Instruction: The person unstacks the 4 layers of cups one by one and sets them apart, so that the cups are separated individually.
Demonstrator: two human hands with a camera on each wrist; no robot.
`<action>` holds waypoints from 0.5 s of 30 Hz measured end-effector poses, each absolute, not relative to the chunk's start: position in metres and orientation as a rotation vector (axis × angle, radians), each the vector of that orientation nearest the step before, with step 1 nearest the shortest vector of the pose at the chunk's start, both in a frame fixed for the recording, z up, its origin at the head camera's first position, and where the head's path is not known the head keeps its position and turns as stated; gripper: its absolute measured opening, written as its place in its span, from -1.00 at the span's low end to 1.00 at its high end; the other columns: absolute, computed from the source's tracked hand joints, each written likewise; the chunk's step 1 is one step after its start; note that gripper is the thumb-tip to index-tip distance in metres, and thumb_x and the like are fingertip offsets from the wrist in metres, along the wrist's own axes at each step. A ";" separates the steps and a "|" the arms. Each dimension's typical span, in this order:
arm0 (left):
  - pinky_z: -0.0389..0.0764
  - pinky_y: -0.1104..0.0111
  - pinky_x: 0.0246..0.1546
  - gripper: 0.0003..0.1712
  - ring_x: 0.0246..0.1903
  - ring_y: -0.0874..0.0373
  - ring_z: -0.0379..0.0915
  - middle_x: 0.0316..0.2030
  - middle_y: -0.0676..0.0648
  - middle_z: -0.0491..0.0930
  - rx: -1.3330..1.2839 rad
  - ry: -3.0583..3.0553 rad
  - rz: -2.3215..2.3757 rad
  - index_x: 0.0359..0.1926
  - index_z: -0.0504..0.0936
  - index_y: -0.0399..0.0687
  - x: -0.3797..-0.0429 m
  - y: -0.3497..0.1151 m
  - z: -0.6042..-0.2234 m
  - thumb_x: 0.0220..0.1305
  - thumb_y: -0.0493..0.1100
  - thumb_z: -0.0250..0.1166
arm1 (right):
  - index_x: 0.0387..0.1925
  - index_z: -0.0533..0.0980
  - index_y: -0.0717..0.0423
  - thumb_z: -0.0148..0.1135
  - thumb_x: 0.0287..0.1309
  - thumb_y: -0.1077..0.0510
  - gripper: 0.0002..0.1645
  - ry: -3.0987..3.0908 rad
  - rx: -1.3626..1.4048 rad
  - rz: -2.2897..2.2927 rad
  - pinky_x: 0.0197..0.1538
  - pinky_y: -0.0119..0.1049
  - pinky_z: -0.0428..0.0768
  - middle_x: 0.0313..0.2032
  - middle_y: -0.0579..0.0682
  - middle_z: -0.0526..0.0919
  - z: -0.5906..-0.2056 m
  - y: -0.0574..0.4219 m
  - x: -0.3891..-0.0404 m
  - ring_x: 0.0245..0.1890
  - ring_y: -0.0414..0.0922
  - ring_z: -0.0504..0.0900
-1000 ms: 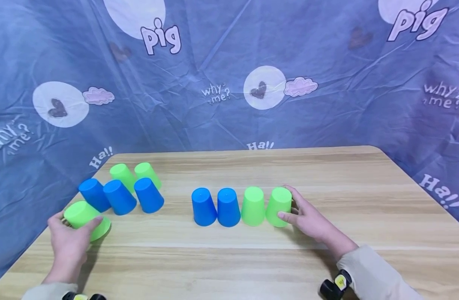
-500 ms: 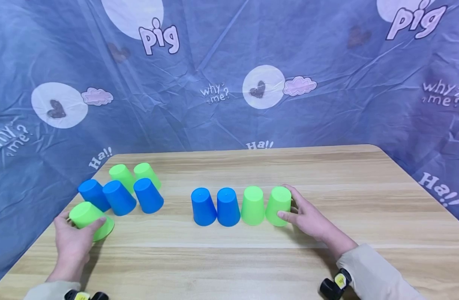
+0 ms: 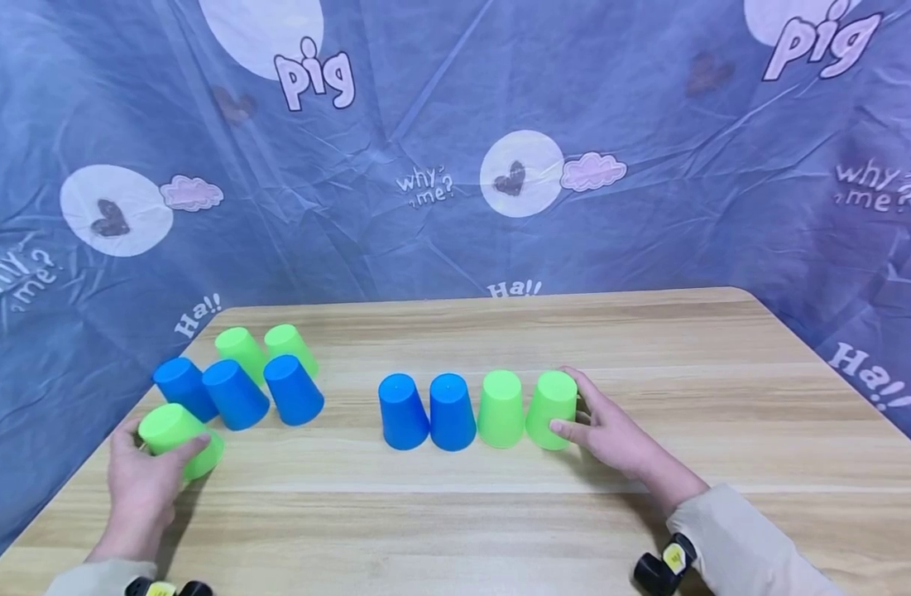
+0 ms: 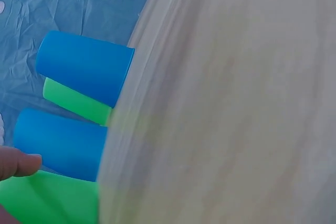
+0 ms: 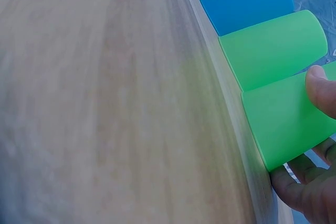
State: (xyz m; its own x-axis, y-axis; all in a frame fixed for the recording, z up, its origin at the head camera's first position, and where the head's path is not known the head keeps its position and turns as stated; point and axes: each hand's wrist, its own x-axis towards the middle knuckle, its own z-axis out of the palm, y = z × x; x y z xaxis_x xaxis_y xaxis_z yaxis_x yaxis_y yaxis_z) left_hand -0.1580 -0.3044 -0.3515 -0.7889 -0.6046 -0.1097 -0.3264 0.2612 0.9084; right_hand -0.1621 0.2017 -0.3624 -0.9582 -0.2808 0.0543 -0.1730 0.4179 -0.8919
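Observation:
At the left, my left hand (image 3: 144, 484) holds an upside-down green cup (image 3: 178, 439), thumb on its near side and fingers round the far side. In the left wrist view the thumb (image 4: 21, 163) lies against that green cup (image 4: 58, 198). My right hand (image 3: 611, 434) grips the rightmost green cup (image 3: 550, 414) of a row of upside-down cups in the middle. That row runs from a blue cup (image 3: 403, 414) through a second blue cup (image 3: 453, 415) and a green cup (image 3: 501, 411) to the held one. Several fingers curl round its side in the right wrist view.
Behind the left hand stand three blue cups, among them a left one (image 3: 184, 389), a middle one (image 3: 236, 396) and a right one (image 3: 294, 391). Two green cups (image 3: 293, 348) are behind these. The wooden table (image 3: 455, 530) ends at a printed blue cloth (image 3: 425, 248).
My left hand and its green cup have shifted slightly to the right, close to the blue cups. The right hand stays on its cup, and the row has not moved.

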 end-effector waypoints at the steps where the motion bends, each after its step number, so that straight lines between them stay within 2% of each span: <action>1: 0.06 -0.04 0.32 0.02 0.38 -0.17 -0.21 0.43 -0.18 -0.21 0.858 -2.263 -1.545 0.42 -0.22 0.01 -0.158 -0.304 -0.350 0.15 -0.19 0.28 | 0.37 -0.02 0.08 0.16 0.18 0.15 -0.17 2.554 -0.410 -1.590 0.23 0.30 0.12 0.22 0.31 0.28 -0.362 0.201 -0.162 0.26 0.36 0.15; 8: -0.13 0.18 0.40 0.01 0.43 0.11 -0.35 0.45 -0.01 -0.22 0.780 -2.210 -1.451 0.42 -0.18 0.16 -0.154 -0.296 -0.333 0.14 -0.14 0.30 | 0.38 -0.02 0.06 0.16 0.18 0.14 -0.17 2.557 -0.400 -1.582 0.24 0.31 0.09 0.24 0.31 0.27 -0.361 0.201 -0.161 0.28 0.36 0.12; 15: -0.08 0.32 0.40 -0.08 0.41 0.22 -0.27 0.42 0.04 -0.09 0.679 -2.155 -1.310 0.39 -0.02 0.14 -0.149 -0.277 -0.313 0.10 -0.23 0.30 | 0.38 -0.02 0.08 0.16 0.17 0.14 -0.17 2.575 -0.401 -1.569 0.23 0.32 0.09 0.22 0.31 0.28 -0.359 0.200 -0.161 0.27 0.36 0.14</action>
